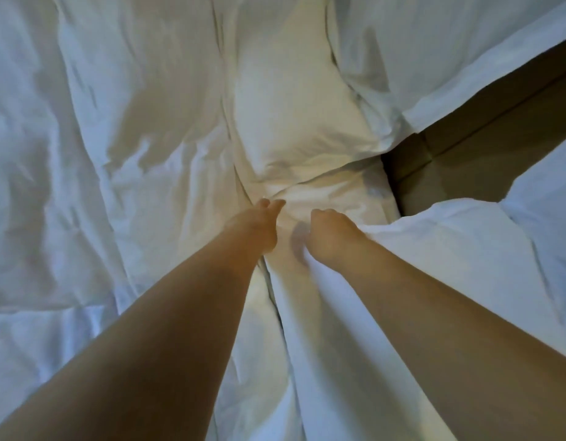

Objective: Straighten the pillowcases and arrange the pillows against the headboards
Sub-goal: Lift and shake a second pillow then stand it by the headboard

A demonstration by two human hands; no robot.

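Observation:
A white pillow lies in the middle of the view, its near end creased and flattened. My left hand reaches to that end with fingers pinching the loose pillowcase fabric. My right hand is closed in a fist around a fold of the same white fabric just right of it. A second white pillow rests at the upper right against the brown headboard. Another white pillow lies under my right forearm.
A rumpled white duvet covers the whole left side. The headboard shows as a dark brown gap between the pillows on the right.

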